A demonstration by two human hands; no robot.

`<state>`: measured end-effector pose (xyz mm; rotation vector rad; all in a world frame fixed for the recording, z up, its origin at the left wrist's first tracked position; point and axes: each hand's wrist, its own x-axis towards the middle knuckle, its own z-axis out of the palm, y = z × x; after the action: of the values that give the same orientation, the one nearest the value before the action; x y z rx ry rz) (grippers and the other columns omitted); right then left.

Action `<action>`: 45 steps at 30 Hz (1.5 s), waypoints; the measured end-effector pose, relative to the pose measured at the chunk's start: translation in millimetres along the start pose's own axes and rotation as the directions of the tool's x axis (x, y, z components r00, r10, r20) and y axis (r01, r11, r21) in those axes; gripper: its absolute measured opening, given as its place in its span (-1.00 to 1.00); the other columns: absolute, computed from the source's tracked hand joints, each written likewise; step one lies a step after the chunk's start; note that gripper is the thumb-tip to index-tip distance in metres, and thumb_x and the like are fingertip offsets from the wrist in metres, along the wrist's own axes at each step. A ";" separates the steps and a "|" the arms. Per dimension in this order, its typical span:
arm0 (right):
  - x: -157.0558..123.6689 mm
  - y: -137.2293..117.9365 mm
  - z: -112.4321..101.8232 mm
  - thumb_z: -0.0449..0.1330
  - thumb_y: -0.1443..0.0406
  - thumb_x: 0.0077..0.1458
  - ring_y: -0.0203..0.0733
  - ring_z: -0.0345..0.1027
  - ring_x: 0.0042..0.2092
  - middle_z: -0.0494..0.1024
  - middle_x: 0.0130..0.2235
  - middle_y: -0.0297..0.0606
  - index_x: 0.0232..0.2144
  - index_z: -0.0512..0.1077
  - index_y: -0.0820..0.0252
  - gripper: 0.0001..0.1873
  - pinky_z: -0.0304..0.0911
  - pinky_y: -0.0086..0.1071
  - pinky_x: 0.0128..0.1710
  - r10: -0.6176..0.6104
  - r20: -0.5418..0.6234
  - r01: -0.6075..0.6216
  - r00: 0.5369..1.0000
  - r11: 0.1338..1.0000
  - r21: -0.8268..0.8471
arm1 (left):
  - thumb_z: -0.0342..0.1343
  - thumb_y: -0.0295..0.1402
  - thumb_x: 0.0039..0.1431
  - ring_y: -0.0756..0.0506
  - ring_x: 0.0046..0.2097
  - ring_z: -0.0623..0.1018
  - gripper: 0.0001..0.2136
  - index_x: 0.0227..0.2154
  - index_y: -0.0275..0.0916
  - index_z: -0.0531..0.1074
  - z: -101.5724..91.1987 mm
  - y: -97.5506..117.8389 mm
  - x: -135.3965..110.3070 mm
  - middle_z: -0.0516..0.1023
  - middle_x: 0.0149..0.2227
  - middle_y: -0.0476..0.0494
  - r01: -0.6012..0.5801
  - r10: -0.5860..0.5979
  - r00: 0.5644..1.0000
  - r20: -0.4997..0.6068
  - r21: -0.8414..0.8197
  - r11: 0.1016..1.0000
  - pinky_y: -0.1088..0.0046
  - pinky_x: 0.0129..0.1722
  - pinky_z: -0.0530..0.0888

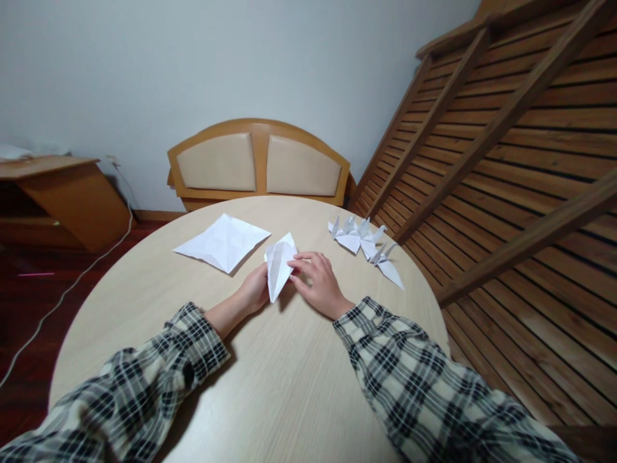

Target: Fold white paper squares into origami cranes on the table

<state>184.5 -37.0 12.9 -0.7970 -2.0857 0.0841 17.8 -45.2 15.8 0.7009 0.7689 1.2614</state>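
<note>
A partly folded piece of white origami paper (278,265), long and diamond-shaped, is held just above the table between both hands. My left hand (255,287) grips its left side, with the fingers hidden behind the paper. Thumb and fingers of my right hand (318,281) close on its right edge. A creased white paper sheet (223,243) lies unfolded on the table, left of and beyond my left hand. Several folded white paper cranes (366,241) sit in a cluster to the right of my right hand.
The round, light wooden table (260,386) fills the middle. Behind it stand a headboard (260,161) with padded panels and a pale wall. A slatted wooden frame (506,161) leans at the right. On the left are a desk (72,193) and a white cable (77,290).
</note>
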 end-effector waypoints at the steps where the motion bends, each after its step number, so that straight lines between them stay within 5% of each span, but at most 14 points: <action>1: 0.1 -0.4 -0.7 0.20 0.31 0.15 -0.09 0.28 0.05 0.47 -0.03 -0.23 -0.08 0.44 0.04 -0.74 0.19 -0.09 0.06 -0.005 -0.003 0.005 1.000 1.000 0.002 | 0.14 -0.42 0.10 -0.04 -0.37 0.55 -0.86 -0.33 -0.36 0.55 -1.2 -0.8 0.7 0.61 -0.35 -0.19 0.002 -0.002 1.000 -0.007 0.008 1.000 0.51 -0.33 0.50; 8: 0.5 0.2 -3.9 0.22 0.27 0.15 -0.11 0.32 -0.03 0.51 -0.13 -0.25 -0.16 0.48 0.04 -0.83 0.19 -0.13 -0.01 -0.018 -0.019 0.019 1.000 1.000 0.021 | 0.22 -0.40 0.00 0.00 -0.43 0.52 -0.88 -0.39 -0.36 0.55 -8.3 -5.3 3.5 0.60 -0.39 -0.18 0.007 -0.012 0.999 0.047 0.098 0.995 0.55 -0.41 0.45; 16: 2.3 7.2 -4.5 0.16 0.29 0.21 -0.12 0.37 -0.16 0.56 -0.29 -0.27 -0.32 0.51 0.09 -0.89 0.20 -0.17 -0.11 -0.020 -0.097 0.022 0.995 1.000 0.018 | 0.20 -0.38 0.02 -0.08 -0.28 0.58 -0.83 -0.32 -0.30 0.57 -4.0 0.1 0.9 0.63 -0.28 -0.22 0.061 -0.078 0.987 0.137 0.129 0.990 0.41 -0.19 0.52; 23: 4.3 10.8 -1.3 0.13 0.30 0.21 -0.15 0.38 -0.24 0.52 -0.36 -0.27 -0.42 0.43 0.13 -0.84 0.25 -0.21 -0.15 0.159 -0.163 -0.132 0.974 0.977 0.167 | 0.15 -0.34 0.08 -0.10 -0.30 0.60 -0.82 -0.38 -0.37 0.57 -8.0 -0.5 1.5 0.63 -0.33 -0.30 0.074 -0.104 0.982 0.160 0.185 0.980 0.35 -0.11 0.51; 37: 5.3 21.7 1.5 0.08 0.13 0.20 -0.20 0.33 -0.32 0.45 -0.41 -0.30 -0.42 0.37 0.15 -0.75 0.27 -0.31 -0.25 0.433 -0.123 -0.338 0.893 0.825 0.453 | 0.31 -0.30 -0.04 -0.03 -0.43 0.48 -0.78 -0.41 -0.39 0.57 -11.7 -4.1 -1.6 0.56 -0.44 -0.20 0.002 -0.063 0.975 0.212 0.276 0.961 0.49 -0.40 0.38; 41: 6.0 23.3 3.1 0.04 0.11 0.22 -0.23 0.27 -0.37 0.37 -0.46 -0.35 -0.42 0.31 0.13 -0.73 0.23 -0.37 -0.36 0.460 -0.128 -0.353 0.879 0.806 0.475 | 0.30 -0.31 0.00 -0.03 -0.40 0.45 -0.62 -0.09 -0.30 0.51 -9.7 -4.3 -3.7 0.52 -0.40 -0.11 -0.126 0.068 0.980 0.185 0.318 0.940 0.50 -0.42 0.35; 45: 6.8 22.4 2.5 0.02 0.14 0.25 -0.22 0.27 -0.36 0.37 -0.43 -0.32 -0.43 0.30 0.13 -0.73 0.22 -0.35 -0.34 0.446 -0.159 -0.353 0.881 0.843 0.407 | 0.11 -0.21 0.23 -0.14 -0.05 0.46 -0.59 0.14 -0.08 0.34 -10.5 1.4 -5.5 0.47 0.00 -0.20 -0.321 0.318 0.944 0.086 0.453 0.832 0.38 -0.19 0.43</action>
<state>191.3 -14.8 8.7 -0.9465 -1.5710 0.5636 7.7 -50.0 11.7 1.2664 0.9903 1.3862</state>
